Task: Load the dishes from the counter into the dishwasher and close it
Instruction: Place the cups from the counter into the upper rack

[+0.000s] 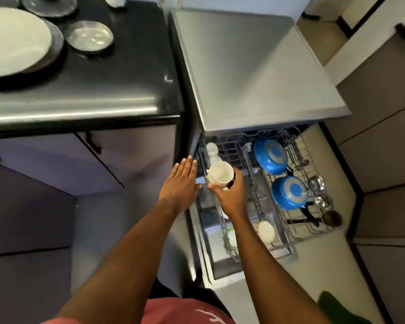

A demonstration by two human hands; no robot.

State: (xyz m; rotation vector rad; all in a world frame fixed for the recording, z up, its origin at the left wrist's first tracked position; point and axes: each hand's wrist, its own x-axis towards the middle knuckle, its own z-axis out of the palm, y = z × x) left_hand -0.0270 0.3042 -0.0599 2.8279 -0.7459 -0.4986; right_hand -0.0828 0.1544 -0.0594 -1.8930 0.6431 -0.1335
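Black bench (91, 90) w/ white plate (14, 40) & steel dish (90, 36) sits left of open dishwasher (255, 73), racks (295, 216) out w/ blue pans (270, 156); right hand (232, 197) grips cream cup (220, 175) over dishwasher's left side, left hand (180, 183) flat, fingers straight, at its left edge.

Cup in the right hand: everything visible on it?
The cup is cream-white, ceramic-looking, with a dark patch low on its outside. Its empty mouth tilts up toward the camera. The right hand grips it from below, over the left side of the pulled-out dishwasher rack. The open left hand lies beside it; contact unclear.
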